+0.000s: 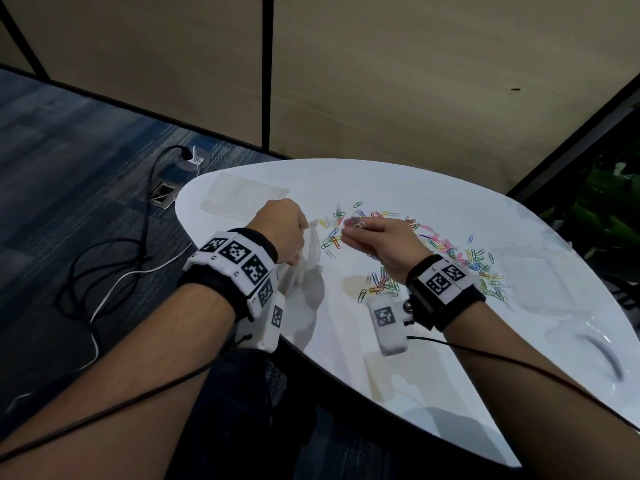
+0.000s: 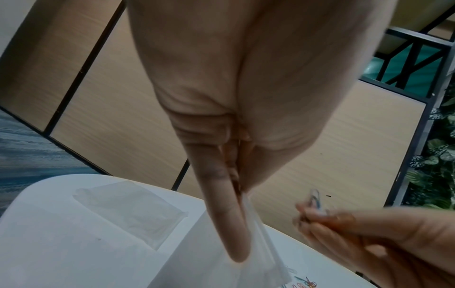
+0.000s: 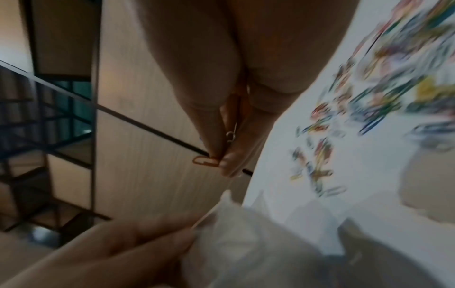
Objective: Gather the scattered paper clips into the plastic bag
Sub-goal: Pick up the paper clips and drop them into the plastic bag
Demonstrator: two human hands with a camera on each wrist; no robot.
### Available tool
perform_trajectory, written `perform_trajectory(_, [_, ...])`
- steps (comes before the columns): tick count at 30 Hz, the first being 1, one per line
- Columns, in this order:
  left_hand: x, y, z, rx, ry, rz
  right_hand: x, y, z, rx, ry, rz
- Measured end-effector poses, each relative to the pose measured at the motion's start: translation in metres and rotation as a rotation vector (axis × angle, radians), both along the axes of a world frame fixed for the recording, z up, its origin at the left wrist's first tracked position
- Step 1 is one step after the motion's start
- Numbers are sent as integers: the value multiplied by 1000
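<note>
Two hands are at work over one white table (image 1: 408, 348). We record the left hand (image 1: 280, 230) near the table's left edge, thumb and fingers (image 2: 221, 204) pressed together on the top edge of one clear plastic bag (image 1: 304, 268); the bag hangs from that pinch and its lower part reaches the table. We record the right hand (image 1: 384, 240) raised above the table just beside the bag's mouth, its fingertips (image 3: 229, 161) closed on a small bunch of paper clips (image 1: 353, 223). The wrist view shows at least two clips in that pinch, one orange and one silver; the exact number we cannot tell.

Many coloured paper clips (image 1: 446, 251) lie loose on the table in one curved band running from the middle toward the right edge; they overlap too much for us to count. We note three further clear bags lying flat: one at the far left corner (image 1: 242, 195), one toward the right edge (image 1: 540, 278), one at the near edge (image 1: 384, 375). Each wrist carries one band with black-and-white markers (image 1: 239, 261). Several cables (image 1: 114, 268) lie on the blue carpet left of the table.
</note>
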State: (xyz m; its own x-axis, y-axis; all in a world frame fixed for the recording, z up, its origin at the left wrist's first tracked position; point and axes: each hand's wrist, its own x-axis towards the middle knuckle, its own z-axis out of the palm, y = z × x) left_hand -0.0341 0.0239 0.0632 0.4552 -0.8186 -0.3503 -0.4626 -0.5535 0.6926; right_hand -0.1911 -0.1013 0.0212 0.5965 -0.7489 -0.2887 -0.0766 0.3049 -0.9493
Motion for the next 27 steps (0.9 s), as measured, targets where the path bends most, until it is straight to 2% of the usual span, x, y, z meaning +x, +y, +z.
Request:
perform_trajectory(2, [1,0,-2,-4,-6,-8,16,15,5,-27,7,58])
perform_trajectory(4, [1,-1,-3,-9,-14,-16,30,30,0,-115,104,111])
perform_trajectory(7, [1,-1,-3,-19,-9,-12,39,42,-12,-548,398,327])
perform_trajectory(9, [2,-1,-3,-23,-2,-18,37,42,-7,-706,477,381])
perform_trajectory(10, [3,-1,-3,-22,-3,-19,34,41,-1,-704,453,346])
perform_trajectory(13, [5,-2,-4,-19,-3,-10,7,33,9,-502,289,131])
perform_trajectory(14, [4,-2,-5,-17,-6,-14,-8,29,5,-466,325,60])
perform_trajectory(16, [3,-3,-3,-9,-8,-26,-46,21,-11,-426,582,-4])
perform_trajectory(18, [0,-3,-1,-5,-18,-39,-81,19,-37,-315,956,68])
perform_trajectory(20, [-2,-2,0,-3,-30,-55,-98,29,-60,-207,1197,168])
perform_trajectory(22, [-3,-2,0,1,-25,-66,-99,43,-77,-288,1285,189])
perform_trajectory(24, [-4,-1,-1,6,-28,-75,-88,49,-86,-412,1257,124])
perform_trajectory(27, [-3,0,-2,17,-30,-62,-64,40,-85,-457,1239,49])
